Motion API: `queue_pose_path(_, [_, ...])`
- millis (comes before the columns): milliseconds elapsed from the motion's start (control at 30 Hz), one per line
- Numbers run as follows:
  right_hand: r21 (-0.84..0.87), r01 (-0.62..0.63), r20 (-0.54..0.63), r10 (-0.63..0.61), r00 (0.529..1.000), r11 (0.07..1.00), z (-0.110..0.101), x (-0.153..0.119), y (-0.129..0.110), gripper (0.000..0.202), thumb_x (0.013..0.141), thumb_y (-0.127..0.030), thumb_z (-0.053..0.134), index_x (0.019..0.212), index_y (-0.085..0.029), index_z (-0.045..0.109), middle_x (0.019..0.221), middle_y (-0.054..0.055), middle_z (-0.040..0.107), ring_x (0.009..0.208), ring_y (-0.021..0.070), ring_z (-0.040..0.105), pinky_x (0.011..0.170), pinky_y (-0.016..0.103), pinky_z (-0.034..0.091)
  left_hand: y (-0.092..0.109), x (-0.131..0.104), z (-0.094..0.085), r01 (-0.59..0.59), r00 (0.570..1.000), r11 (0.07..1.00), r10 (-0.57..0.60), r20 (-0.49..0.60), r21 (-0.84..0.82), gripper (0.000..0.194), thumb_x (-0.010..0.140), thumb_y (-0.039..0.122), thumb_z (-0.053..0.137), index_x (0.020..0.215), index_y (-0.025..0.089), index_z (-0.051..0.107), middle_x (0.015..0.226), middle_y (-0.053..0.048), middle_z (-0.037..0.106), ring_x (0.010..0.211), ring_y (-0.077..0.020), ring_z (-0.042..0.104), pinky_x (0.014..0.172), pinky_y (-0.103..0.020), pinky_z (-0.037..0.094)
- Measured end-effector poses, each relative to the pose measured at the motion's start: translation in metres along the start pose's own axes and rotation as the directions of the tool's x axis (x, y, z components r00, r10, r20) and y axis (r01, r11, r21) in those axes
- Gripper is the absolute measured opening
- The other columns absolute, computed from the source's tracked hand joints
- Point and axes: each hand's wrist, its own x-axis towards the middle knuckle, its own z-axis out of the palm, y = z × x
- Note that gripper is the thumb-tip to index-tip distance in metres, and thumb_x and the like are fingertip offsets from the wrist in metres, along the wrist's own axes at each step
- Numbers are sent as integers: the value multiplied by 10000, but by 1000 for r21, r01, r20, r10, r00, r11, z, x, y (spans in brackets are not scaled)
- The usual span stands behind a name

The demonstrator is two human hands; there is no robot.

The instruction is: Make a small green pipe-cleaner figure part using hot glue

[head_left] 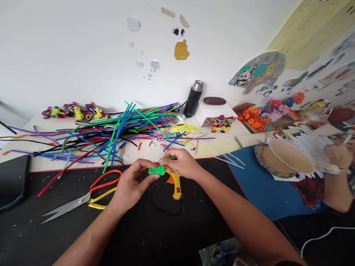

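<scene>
My left hand (pixel 135 182) is closed round a small bright green piece (pixel 156 170) made of bundled strips, its thumb and fingers at the piece's left end. My right hand (pixel 181 162) has its fingers pinched at the right end of the same piece, with a bit of green showing between them. Just under my right fingers lies a yellow glue gun (pixel 176 186) with an orange trigger, on the black mat (pixel 155 236). Whether my right hand touches the gun is unclear. Scissors (pixel 83 199) with red and yellow handles lie left of my left hand.
Colourful pipe cleaners (pixel 119 129) are heaped behind the hands. A black bottle (pixel 193 99) and a white box (pixel 215 112) stand by the wall. At right are a bowl (pixel 291 157), a blue mat (pixel 249 192) and another person's arm (pixel 337 184). A black tablet (pixel 13 181) lies left.
</scene>
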Motion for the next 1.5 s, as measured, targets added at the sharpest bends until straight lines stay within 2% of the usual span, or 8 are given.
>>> queue_pose_path(233, [206, -66, 20, 64, 998, 976, 10, -1, 9, 536, 726, -661, 882, 733, -195, 616, 443, -109, 444, 413, 79, 353, 450, 236, 250, 1, -1, 1, -26, 998, 999, 27, -59, 23, 199, 854, 285, 864, 974, 240, 711, 979, -48, 800, 943, -231, 793, 831, -309, 642])
queue_pose_path(433, [273, -65, -14, 72, 997, 960, 23, 0, 11, 580, 741, -720, 841, 712, -213, 560, 461, -116, 412, 416, 72, 311, 451, 241, 251, 6, 0, 5, 50, 974, 998, -56, -221, -30, 279, 797, 354, 912, 945, 230, 712, 942, -53, 808, 903, -245, 786, 819, -335, 637])
queue_pose_path(533, [251, -39, -31, 48, 998, 967, 27, 1, 10, 552, 787, -715, 805, 745, -211, 582, 469, -114, 409, 415, 77, 315, 449, 244, 256, 5, 4, 5, 78, 957, 988, -111, -269, -133, 313, 771, 363, 933, 950, 225, 716, 947, -53, 818, 917, -239, 778, 822, -321, 626])
queue_pose_path(700, [175, 12, -55, -2, 998, 984, 30, 0, 7, 514, 860, -697, 739, 800, -199, 624, 483, -96, 453, 424, 92, 368, 449, 242, 279, 3, 9, 2, 86, 947, 950, -171, -270, -301, 296, 786, 332, 935, 964, 220, 726, 821, 2, 790, 715, -149, 720, 676, -235, 571])
queue_pose_path(800, [101, 34, -66, -27, 997, 994, 30, -1, 5, 487, 901, -671, 703, 817, -198, 623, 496, -91, 469, 433, 97, 390, 457, 240, 288, 1, 11, 1, 103, 942, 935, -202, -269, -339, 302, 782, 332, 937, 965, 205, 732, 752, 10, 765, 668, -140, 689, 647, -235, 549])
queue_pose_path(1100, [-43, 25, -57, -27, 998, 999, 35, -1, 11, 316, 1005, -496, 639, 931, -191, 678, 545, -82, 532, 446, 96, 422, 496, 233, 333, 0, 16, 0, 152, 907, 918, -277, -318, -366, 332, 751, 345, 936, 959, 184, 733, 759, -8, 779, 664, -145, 686, 656, -246, 531])
queue_pose_path(1333, [-60, 31, -64, -35, 997, 998, 44, 1, 12, 333, 1013, -515, 630, 893, -205, 650, 537, -82, 533, 449, 100, 428, 511, 236, 348, -3, 17, 1, 157, 887, 910, -301, -350, -385, 327, 767, 407, 905, 936, 186, 734, 741, -5, 746, 644, -150, 677, 642, -265, 536])
queue_pose_path(1500, [-66, 50, -73, -54, 996, 997, 49, 2, 11, 339, 1014, -514, 639, 880, -204, 655, 540, -84, 530, 460, 96, 429, 531, 237, 354, -4, 18, 0, 140, 884, 919, -283, -371, -368, 345, 740, 361, 933, 958, 181, 735, 767, 1, 760, 641, -129, 663, 653, -246, 537])
